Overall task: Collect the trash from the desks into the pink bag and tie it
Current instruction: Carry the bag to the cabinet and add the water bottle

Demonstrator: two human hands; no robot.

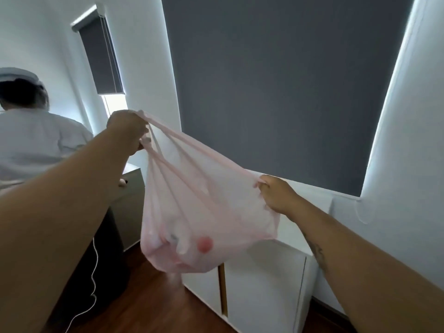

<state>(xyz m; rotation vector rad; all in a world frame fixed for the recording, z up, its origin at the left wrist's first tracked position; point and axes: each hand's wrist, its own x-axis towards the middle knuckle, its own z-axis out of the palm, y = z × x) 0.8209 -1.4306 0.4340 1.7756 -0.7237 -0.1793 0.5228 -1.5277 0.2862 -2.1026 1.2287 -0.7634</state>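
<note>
Head view. Bag (204,207) in mid-air at frame centre, hanging clear of floor (149,306) and cabinet (264,280), mouth stretched from 10 o'clock to 3 o'clock. Trash (177,246) sunk to the bottom, at 6 o'clock, with 1 red round piece (204,244) showing through the film.

Left hand (127,131) at 10 o'clock of the bag, fingers curled tight round bunched rim strands. Right hand (278,194) at 3 o'clock, pinching the opposite side of the rim. Probably a gathered corner, though too blurred there to be sure. Both clamped on plastic, neither slack.

Judged as the tying step, with collecting seemingly over. To do it well:
- Hold tension even across the 2 grips, to leave the load low and centred.
- Bring the 2 ends together above the trash, cross them, tuck 1 under and pull snug.
- Repeat for a 2nd knot.
- Avoid jerking: thin film, likely to stretch or tear at the pinch points.
- Steer clear of the person (36,140) at 9 o'clock and the desk (134,186) under the left forearm.
</note>
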